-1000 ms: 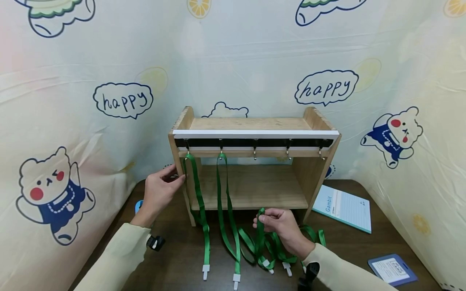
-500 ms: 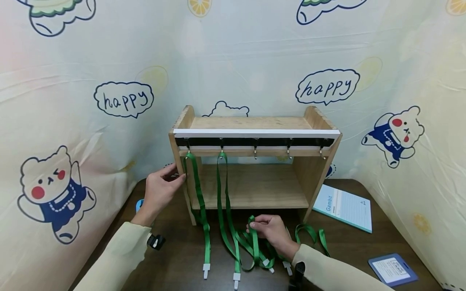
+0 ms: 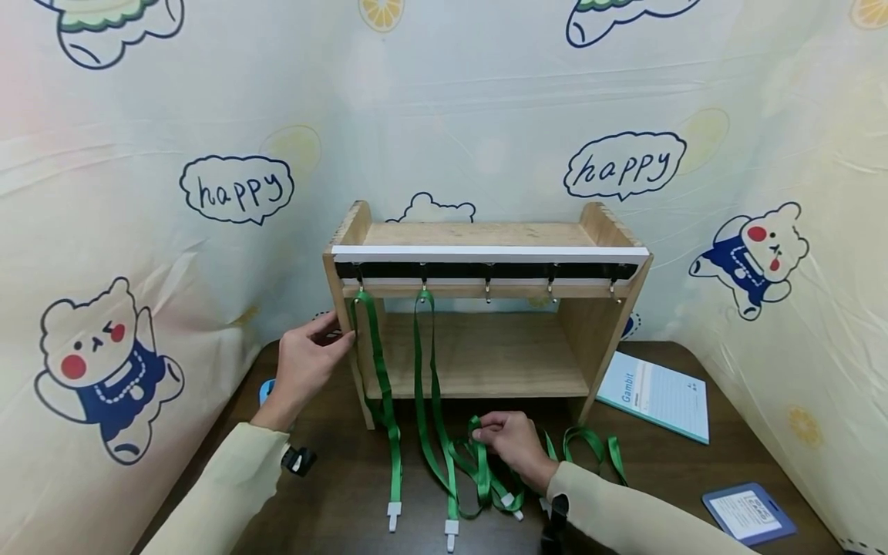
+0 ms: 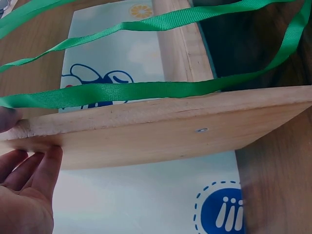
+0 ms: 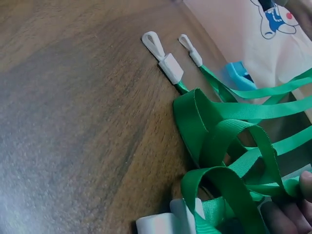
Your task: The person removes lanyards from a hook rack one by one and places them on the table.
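Observation:
My left hand (image 3: 305, 362) grips the left side panel of a small wooden shelf (image 3: 479, 354), the thumb on one face and the fingers (image 4: 46, 170) on the other. Two green lanyards hang from hooks at the shelf's left, the outer lanyard (image 3: 378, 362) and the inner lanyard (image 3: 419, 385), their white plastic clips low in front. Below the shelf, my right hand (image 3: 516, 447) pinches a strap of another green lanyard (image 3: 482, 462) between thumb and fingers. Loops of green strap (image 5: 224, 180) pile up beside these fingers in the right wrist view, with white clips among them.
Three bare hooks, such as the middle hook (image 3: 488, 290), line the rail's right part. More green strap (image 3: 586, 439) lies right of my right hand. A notepad (image 3: 652, 397) and a blue card holder (image 3: 749, 512) lie at the right; a blue object (image 3: 266, 391) sits behind my left wrist.
My right hand has moved left and slightly down, drawing the pinched lanyard away from the straps at the right. My left hand stays on the shelf's side panel.

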Available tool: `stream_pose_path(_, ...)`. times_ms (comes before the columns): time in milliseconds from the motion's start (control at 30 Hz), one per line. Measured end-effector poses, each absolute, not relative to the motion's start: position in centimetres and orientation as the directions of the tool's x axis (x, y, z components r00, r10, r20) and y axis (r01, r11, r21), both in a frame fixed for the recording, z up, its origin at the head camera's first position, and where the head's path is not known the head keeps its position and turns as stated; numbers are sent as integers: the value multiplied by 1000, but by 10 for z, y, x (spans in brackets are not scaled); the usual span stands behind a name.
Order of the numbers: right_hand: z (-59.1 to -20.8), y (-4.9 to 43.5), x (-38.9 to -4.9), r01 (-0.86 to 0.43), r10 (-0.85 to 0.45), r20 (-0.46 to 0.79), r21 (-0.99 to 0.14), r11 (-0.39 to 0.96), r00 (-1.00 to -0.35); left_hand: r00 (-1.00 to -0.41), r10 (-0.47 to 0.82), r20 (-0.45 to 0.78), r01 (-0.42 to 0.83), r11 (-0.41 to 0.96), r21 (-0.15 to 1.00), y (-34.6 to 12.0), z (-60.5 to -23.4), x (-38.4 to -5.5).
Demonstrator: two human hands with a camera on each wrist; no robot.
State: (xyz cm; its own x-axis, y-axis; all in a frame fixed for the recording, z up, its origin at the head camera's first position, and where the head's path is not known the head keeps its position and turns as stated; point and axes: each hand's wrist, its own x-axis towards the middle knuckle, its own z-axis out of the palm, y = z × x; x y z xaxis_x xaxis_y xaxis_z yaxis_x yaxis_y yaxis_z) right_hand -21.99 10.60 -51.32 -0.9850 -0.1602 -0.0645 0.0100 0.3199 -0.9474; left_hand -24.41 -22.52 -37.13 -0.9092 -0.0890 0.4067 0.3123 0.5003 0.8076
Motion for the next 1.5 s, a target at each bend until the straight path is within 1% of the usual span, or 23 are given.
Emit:
stream_pose_path(167, -515, 106, -221, -22, -151, -35, -933, 360, -988, -908, -90, 409, 313, 503, 805, -225, -371, -244)
stream_pose_path(267, -516, 107, -221, -58, -161, 0, -934, 352, -987, -906, -94, 413, 313, 507, 803, -225, -371, -244)
stream_pose_path(533, -514, 106, -218, -74, -179, 33, -970, 230, -983, -908, -92, 409, 312, 503, 806, -225, -372, -245)
stream_pose_path(700, -503, 108, -212, -83, -182, 55, -985, 148, -982, -908, -89, 409, 313, 505, 805, -225, -372, -244)
stream_pose_path(933, -473, 121, -207, -63, -196, 55, -997, 33, -979, -911, -89, 403, 309, 501, 808, -225, -371, -244)
stream_pose_path(1033, -458, 128, -207, -78, -198, 78, -997, -5, -977, -909, -92, 406, 308, 507, 805, -226, -371, -244)
stream_pose_path(1167, -436, 136, -207, -133, -201, 140, -990, -48, -970, -909, -90, 407, 313, 499, 808, -227, -371, -244)
stream_pose_path(1267, -419, 142, -206, -198, -208, 203, -979, -45, -957, -909, -89, 408, 315, 496, 809, -226, -371, -245)
stream_pose_path(1500, -376, 159, -204, -356, -240, 357, -933, -52, -903, -913, -87, 400, 306, 504, 808, -225, -371, -242)
